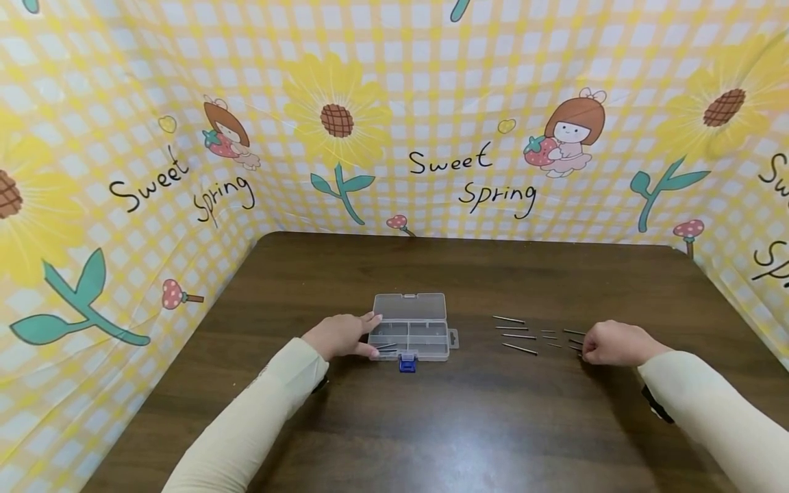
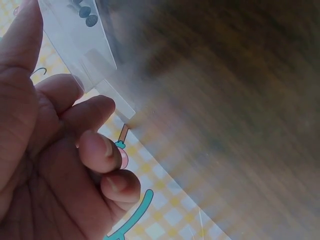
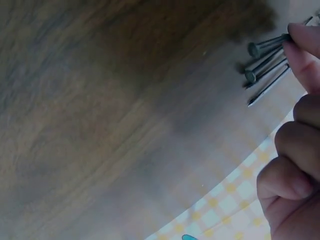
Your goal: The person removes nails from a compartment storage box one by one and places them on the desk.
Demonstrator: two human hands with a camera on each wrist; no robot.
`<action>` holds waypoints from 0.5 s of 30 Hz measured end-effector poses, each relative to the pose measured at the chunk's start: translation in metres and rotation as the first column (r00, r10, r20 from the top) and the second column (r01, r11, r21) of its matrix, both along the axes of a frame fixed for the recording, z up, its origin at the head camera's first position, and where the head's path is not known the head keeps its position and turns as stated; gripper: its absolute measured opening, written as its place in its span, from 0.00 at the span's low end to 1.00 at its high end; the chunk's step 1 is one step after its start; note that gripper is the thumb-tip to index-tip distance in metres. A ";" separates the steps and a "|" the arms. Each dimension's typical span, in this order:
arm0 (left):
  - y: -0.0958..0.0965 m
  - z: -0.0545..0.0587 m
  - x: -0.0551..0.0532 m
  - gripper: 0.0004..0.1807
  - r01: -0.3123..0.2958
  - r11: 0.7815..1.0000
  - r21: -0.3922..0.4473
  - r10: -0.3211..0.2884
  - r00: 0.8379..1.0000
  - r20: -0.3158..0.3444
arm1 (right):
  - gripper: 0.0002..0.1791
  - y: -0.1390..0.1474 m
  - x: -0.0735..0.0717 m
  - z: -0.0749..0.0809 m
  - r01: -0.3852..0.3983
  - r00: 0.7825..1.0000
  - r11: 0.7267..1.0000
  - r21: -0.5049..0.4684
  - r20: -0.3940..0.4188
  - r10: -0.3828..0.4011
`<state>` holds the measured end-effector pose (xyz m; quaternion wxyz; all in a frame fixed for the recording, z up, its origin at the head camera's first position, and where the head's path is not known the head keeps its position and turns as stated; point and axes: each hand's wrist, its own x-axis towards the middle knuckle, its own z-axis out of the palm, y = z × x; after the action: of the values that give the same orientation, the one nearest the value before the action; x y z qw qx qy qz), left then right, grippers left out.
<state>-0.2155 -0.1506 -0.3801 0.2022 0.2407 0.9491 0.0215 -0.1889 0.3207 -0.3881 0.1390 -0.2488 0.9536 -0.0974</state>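
Note:
A clear plastic compartment box [image 1: 409,307] lies with its lid raised at the back and a blue latch [image 1: 407,363] in front. Several nails [image 1: 387,348] are in its front left compartment. My left hand [image 1: 335,335] grips the box's left side, thumb at the front corner and fingers by the hinge. At the right, my right hand [image 1: 619,342] pinches a nail [image 3: 270,43] between thumb and forefinger, its flat head sticking out. More nails [image 3: 270,85] lie right beside those fingertips, partly hidden by the hand in the head view.
Several long nails [image 1: 520,336] lie in a loose column between the box and my right hand. Just right of them are a few small thin nails [image 1: 548,337]. A checked yellow cloth [image 1: 456,116] walls the brown table [image 1: 468,424] at the back and sides.

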 end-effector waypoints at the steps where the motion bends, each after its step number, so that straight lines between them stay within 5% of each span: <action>1: 0.000 0.000 0.000 0.43 0.000 1.000 0.002 0.000 1.000 0.001 | 0.11 -0.001 0.001 -0.001 0.006 1.000 1.000 0.001 -0.010 -0.006; 15: 0.001 0.001 0.002 0.43 -0.005 1.000 0.010 0.005 1.000 0.002 | 0.10 -0.006 0.000 -0.004 0.030 0.998 0.999 0.017 -0.060 -0.029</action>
<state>-0.2138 -0.1499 -0.3790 0.2022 0.2394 0.9493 0.0269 -0.1894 0.3143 -0.3925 0.1113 -0.2360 0.9617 -0.0836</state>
